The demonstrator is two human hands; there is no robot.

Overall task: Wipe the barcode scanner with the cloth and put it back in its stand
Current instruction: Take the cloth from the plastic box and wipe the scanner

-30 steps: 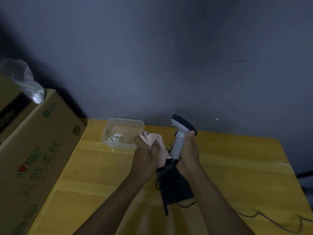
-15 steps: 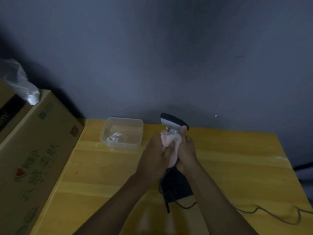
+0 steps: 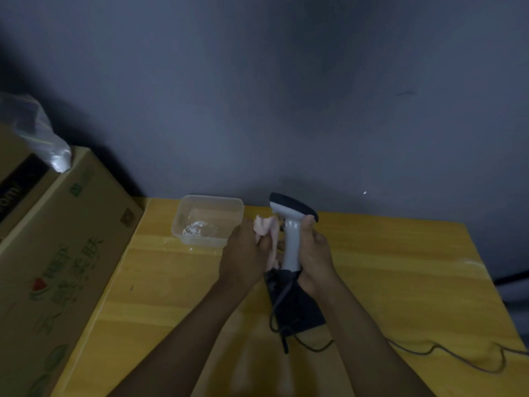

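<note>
Head view: the right hand (image 3: 313, 257) is closed around the grey grip of the one barcode scanner (image 3: 291, 233), upright just above its single dark stand (image 3: 296, 305) on the counter (image 3: 400, 267). The left hand (image 3: 243, 256) bunches the one pink cloth (image 3: 267, 229) against it. The scanner looks light, rigid and smooth, best held by the grip.

We see a grey scanner (image 3: 291, 242) with dark head, pink cloth (image 3: 267, 229), yellow wooden bench (image 3: 400, 267), black stand (image 3: 297, 308).
</note>
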